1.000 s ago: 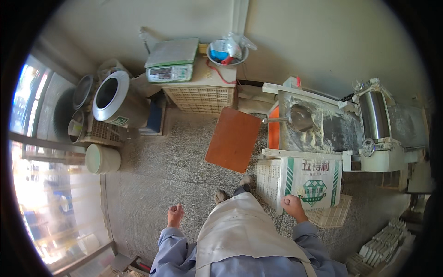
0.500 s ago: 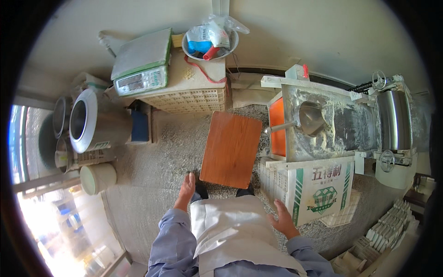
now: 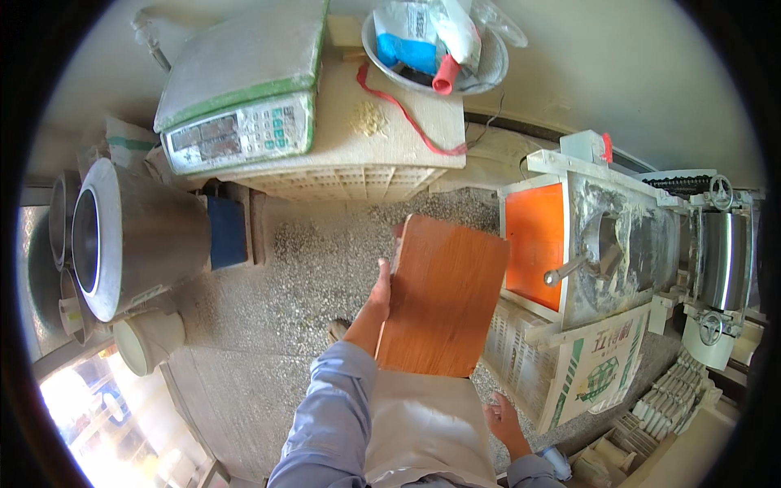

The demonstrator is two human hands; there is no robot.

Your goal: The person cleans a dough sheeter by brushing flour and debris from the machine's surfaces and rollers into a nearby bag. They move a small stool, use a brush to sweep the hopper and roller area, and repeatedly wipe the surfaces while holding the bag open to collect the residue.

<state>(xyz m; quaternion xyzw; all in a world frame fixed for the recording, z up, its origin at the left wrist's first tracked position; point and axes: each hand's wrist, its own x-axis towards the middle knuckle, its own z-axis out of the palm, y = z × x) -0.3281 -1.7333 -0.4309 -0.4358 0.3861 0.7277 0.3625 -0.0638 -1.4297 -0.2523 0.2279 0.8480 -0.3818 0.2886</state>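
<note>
A wood-grained reddish-brown stool top (image 3: 443, 297) stands right in front of my body; what supports it is mostly hidden below. My left hand (image 3: 381, 290) lies along its left edge, fingers stretched forward, and I see no grasp around the board. Low on the right, my right hand (image 3: 502, 420) hangs apart from the stool, with its fingers loosely bent and nothing in them. That hand is nearest to the white printed sack (image 3: 598, 366) on the side of the machine.
A flour-dusted machine with an orange panel (image 3: 537, 244) and steel roller (image 3: 722, 260) stands right. Ahead, a scale (image 3: 236, 134) and metal bowl (image 3: 488, 77) sit on a table (image 3: 415, 150). A large metal pot (image 3: 146, 236) and white bucket (image 3: 150, 342) are left.
My view has come nearer to the table and machine. My left hand has moved forward to the stool's left edge. The right hand remains low and apart from it.
</note>
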